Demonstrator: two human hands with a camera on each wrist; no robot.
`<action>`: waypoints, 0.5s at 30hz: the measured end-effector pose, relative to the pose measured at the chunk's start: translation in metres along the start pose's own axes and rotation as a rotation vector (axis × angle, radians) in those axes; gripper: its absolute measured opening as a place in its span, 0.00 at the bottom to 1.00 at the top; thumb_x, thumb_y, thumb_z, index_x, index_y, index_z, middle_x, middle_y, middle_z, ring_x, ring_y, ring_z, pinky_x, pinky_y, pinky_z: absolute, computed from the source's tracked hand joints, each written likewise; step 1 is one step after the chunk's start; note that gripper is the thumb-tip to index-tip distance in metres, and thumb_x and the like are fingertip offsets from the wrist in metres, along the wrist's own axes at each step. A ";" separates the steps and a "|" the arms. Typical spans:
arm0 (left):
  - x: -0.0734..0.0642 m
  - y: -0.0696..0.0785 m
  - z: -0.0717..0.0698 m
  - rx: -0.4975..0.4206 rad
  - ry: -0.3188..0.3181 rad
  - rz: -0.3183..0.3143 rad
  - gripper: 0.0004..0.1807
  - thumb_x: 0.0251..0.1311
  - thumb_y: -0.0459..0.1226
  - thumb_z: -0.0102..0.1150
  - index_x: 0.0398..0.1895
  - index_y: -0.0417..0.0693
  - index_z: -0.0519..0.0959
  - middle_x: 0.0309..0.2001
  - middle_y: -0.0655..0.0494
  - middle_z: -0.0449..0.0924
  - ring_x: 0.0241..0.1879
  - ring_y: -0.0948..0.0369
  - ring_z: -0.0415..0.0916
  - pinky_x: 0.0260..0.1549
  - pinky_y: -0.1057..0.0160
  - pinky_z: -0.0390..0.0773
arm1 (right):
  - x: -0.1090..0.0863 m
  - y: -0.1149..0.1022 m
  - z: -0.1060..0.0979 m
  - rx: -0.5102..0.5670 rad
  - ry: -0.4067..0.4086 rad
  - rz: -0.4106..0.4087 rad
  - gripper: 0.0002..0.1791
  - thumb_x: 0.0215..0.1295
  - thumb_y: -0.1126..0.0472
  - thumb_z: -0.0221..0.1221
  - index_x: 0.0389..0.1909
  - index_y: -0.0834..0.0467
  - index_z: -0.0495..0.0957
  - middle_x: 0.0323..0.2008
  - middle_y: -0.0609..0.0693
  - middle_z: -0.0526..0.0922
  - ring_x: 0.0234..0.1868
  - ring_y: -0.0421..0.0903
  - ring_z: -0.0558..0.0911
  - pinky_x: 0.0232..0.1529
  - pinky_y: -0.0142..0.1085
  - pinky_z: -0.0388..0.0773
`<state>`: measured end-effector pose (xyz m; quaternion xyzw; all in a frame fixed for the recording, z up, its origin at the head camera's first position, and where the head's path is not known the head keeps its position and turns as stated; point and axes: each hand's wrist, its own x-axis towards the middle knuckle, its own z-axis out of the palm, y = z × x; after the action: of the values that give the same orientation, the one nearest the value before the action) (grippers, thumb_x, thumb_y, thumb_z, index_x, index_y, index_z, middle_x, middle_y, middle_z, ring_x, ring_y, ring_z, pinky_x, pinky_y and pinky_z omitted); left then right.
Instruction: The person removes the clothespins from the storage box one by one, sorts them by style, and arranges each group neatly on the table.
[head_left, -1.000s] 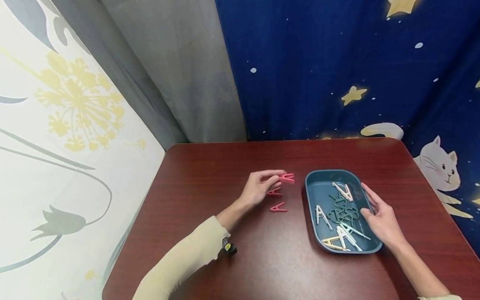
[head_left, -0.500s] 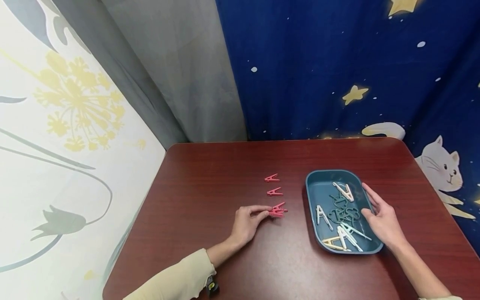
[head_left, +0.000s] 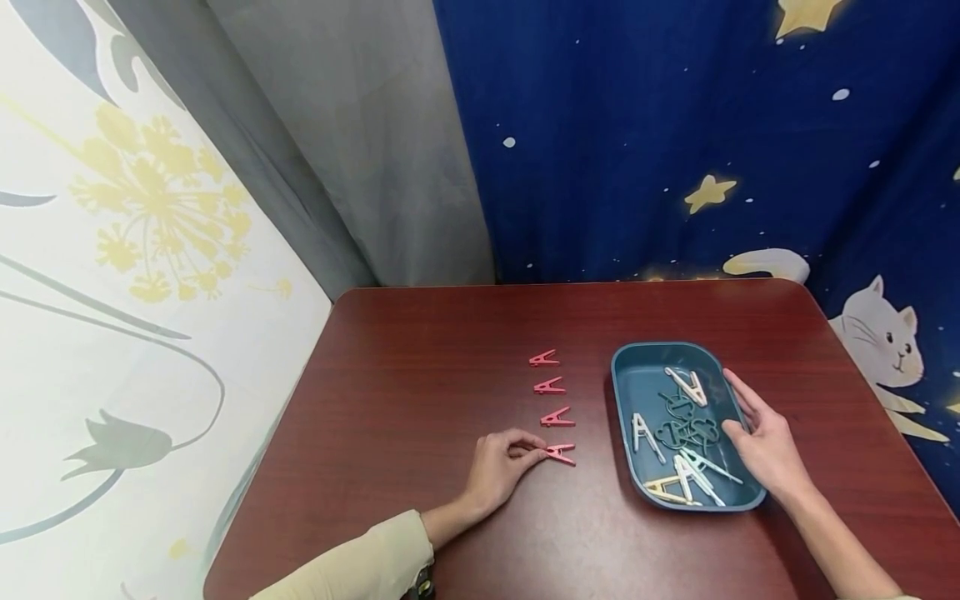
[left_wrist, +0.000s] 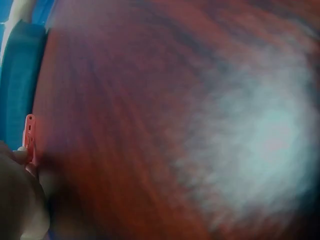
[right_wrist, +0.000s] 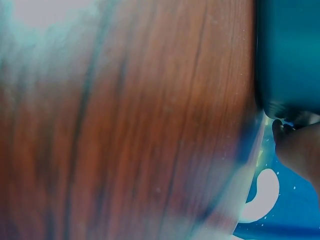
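My left hand pinches the closed end of a red clothespin at the near end of a column of red clothespins. In the left wrist view that clothespin shows between thumb and finger. Three more, the far one, the second and the third, lie beyond it, all pointing the same way. My right hand grips the right wall of a blue tray, thumb over the rim. Inside the tray lie several pale clothespins and dark green ring-shaped pieces.
The dark red wooden table runs back to a grey curtain and a blue starry curtain. A patterned white wall borders it on the left.
My left hand has come from the far end of the column toward the near end, bringing a red clothespin to the table below the other three. The right hand stays on the tray.
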<state>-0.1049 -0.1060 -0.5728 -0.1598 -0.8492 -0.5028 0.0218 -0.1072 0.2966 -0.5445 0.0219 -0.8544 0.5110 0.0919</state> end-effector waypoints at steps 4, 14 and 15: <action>-0.002 -0.002 0.002 0.044 0.003 0.071 0.05 0.61 0.35 0.78 0.37 0.51 0.90 0.33 0.64 0.88 0.31 0.73 0.84 0.31 0.73 0.82 | 0.000 0.000 0.000 0.008 0.002 -0.002 0.42 0.71 0.78 0.54 0.84 0.57 0.58 0.72 0.75 0.67 0.60 0.20 0.70 0.49 0.12 0.70; -0.004 -0.006 0.003 0.074 0.010 0.168 0.05 0.60 0.36 0.79 0.36 0.52 0.89 0.31 0.65 0.86 0.29 0.73 0.80 0.28 0.70 0.82 | 0.000 0.000 0.000 0.015 0.001 -0.005 0.42 0.70 0.78 0.53 0.84 0.57 0.58 0.72 0.75 0.67 0.60 0.19 0.70 0.49 0.13 0.70; -0.004 -0.006 0.002 0.063 0.003 0.158 0.06 0.60 0.36 0.79 0.36 0.51 0.89 0.32 0.64 0.86 0.29 0.72 0.81 0.29 0.69 0.83 | 0.000 0.000 0.000 0.012 0.001 -0.004 0.42 0.70 0.78 0.53 0.84 0.57 0.58 0.72 0.75 0.67 0.60 0.19 0.70 0.49 0.13 0.70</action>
<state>-0.1028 -0.1076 -0.5800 -0.2249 -0.8493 -0.4728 0.0677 -0.1074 0.2962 -0.5447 0.0240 -0.8511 0.5161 0.0932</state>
